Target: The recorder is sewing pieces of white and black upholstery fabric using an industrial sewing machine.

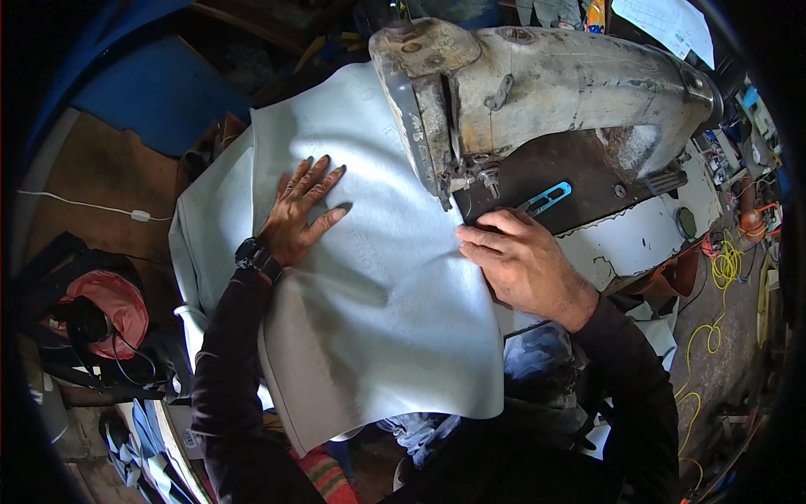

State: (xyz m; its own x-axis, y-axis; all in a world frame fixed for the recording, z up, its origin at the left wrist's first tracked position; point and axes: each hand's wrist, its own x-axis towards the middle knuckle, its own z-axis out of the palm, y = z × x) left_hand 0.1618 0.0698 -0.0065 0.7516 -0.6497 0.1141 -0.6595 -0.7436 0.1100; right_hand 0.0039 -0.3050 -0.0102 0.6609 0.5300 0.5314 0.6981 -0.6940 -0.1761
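Note:
A large pale grey-white sheet of material [382, 328] lies draped over the bed of a weathered industrial sewing machine [571, 76], its right edge beside the needle and foot. My left hand [302, 210] lies spread on the sheet, left of the machine head, with a watch on the wrist. My right hand [520, 269] has its fingers bent and close together on the sheet's right edge, just below the foot, gripping it; the thumb is hidden. A turquoise-handled tool [552, 196] lies on the dark machine bed above my right hand.
At left are a brown board [96, 168] with a white cable and a dark bag [96, 328] with pink lining. Scraps lie lower left. At right, yellow cord [726, 265] hangs among clutter. A white paper [667, 29] is behind the machine.

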